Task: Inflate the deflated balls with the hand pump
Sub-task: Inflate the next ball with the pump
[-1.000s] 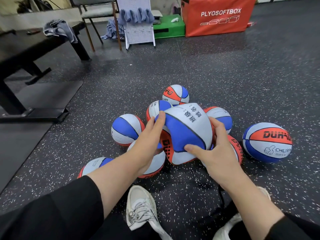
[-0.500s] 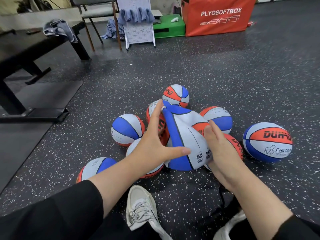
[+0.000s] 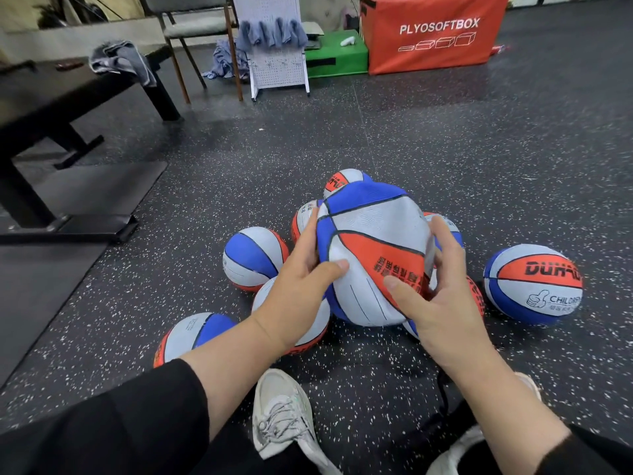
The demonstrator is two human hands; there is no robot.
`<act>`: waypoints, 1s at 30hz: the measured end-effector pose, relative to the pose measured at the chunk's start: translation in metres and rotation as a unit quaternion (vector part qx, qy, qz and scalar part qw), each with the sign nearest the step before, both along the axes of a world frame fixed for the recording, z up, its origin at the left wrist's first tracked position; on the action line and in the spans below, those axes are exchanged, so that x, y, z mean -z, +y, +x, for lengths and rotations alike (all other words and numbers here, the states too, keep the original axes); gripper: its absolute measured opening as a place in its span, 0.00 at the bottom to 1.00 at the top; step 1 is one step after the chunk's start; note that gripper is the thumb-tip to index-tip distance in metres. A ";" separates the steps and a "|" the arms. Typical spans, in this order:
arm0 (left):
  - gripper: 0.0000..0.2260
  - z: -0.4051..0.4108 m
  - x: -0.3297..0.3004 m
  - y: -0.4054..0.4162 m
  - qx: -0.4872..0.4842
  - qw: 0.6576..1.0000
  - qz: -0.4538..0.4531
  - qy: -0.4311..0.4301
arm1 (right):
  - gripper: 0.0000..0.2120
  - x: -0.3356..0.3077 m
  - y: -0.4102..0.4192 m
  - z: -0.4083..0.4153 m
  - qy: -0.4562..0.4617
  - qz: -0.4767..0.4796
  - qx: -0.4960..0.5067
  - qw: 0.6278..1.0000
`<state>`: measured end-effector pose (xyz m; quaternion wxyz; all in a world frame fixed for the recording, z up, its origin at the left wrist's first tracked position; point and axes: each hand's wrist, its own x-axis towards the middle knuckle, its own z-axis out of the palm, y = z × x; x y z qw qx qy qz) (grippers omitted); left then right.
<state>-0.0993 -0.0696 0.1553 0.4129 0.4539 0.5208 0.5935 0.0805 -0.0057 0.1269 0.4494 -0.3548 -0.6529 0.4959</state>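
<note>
A deflated, dented ball [image 3: 371,248] in white, blue and orange is held up above the floor between both hands. My left hand [image 3: 301,282] grips its left side, thumb on the front and fingers behind. My right hand [image 3: 435,289] grips its right side, thumb on the orange panel. Several similar balls lie on the floor around it: one at the left [image 3: 253,258], one near my left forearm [image 3: 191,337], one at the far right [image 3: 534,282]. No hand pump is in view.
A black bench [image 3: 51,97] with a grey cloth stands at the left over a black mat [image 3: 68,207]. At the back are a chair, a white pegboard stand [image 3: 277,63], a green box and an orange plyo box [image 3: 435,32]. My shoes [image 3: 281,423] sit below.
Both hands have turned the deflated ball over: the blue face showed first, now the orange and white panels face me. The ball sits slightly higher.
</note>
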 end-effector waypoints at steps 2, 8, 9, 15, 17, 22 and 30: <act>0.31 0.002 0.000 0.000 0.007 1.000 -0.002 -0.021 | 0.41 0.001 0.001 0.000 -0.002 0.015 0.005 1.000; 0.28 0.011 -0.007 -0.001 0.007 0.995 -0.022 -0.094 | 0.40 -0.003 -0.005 -0.002 -0.007 0.082 0.037 0.996; 0.27 0.011 -0.007 -0.001 0.007 0.994 -0.024 -0.106 | 0.41 -0.003 -0.005 -0.002 -0.006 0.085 0.036 0.996; 0.25 0.010 -0.005 -0.001 0.007 0.988 -0.037 -0.148 | 0.42 -0.002 -0.006 -0.003 -0.007 0.084 0.043 0.996; 0.24 0.010 -0.004 -0.001 0.005 0.987 -0.042 -0.157 | 0.42 -0.005 -0.007 -0.004 0.004 0.055 0.037 0.998; 0.24 0.011 -0.002 -0.003 -0.004 0.994 -0.041 -0.102 | 0.44 -0.023 -0.005 -0.002 -0.020 -0.037 0.019 0.999; 0.25 0.009 0.003 -0.010 -0.032 0.990 -0.034 0.135 | 0.52 -0.031 0.009 0.002 0.011 -0.156 -0.016 0.988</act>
